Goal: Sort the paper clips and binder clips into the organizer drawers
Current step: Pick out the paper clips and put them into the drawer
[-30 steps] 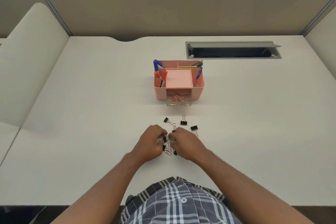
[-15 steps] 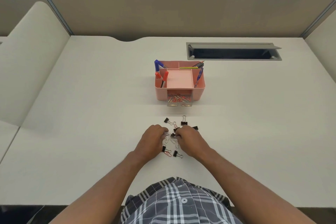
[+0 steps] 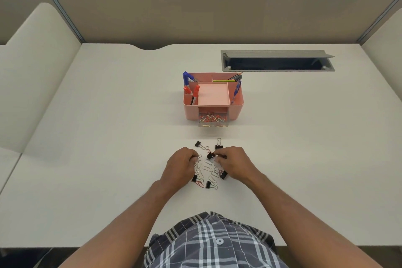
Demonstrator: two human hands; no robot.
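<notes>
A pink organizer [image 3: 236,104] stands mid-desk, its clear lower drawer [image 3: 213,124] pulled open and holding red and silver paper clips. Nearer to me lies a loose pile of silver paper clips [image 3: 209,169] ringed by black binder clips [image 3: 197,143], with a red paper clip [image 3: 200,184] at the front. My left hand [image 3: 180,166] rests at the pile's left, fingertips pinched on a silver paper clip. At the pile's right, my right hand [image 3: 234,164] pinches a black binder clip [image 3: 210,156] with thumb and finger.
Pens and markers [image 3: 186,79] stick up from the organizer's top compartments. A grey cable tray with its lid raised [image 3: 277,61] is sunk into the desk at the back right. Partition walls close off the back and both sides.
My hands have drawn apart and shifted slightly away from me, uncovering the silver paper clips between them. The right fingers now hold a binder clip at the pile's far edge.
</notes>
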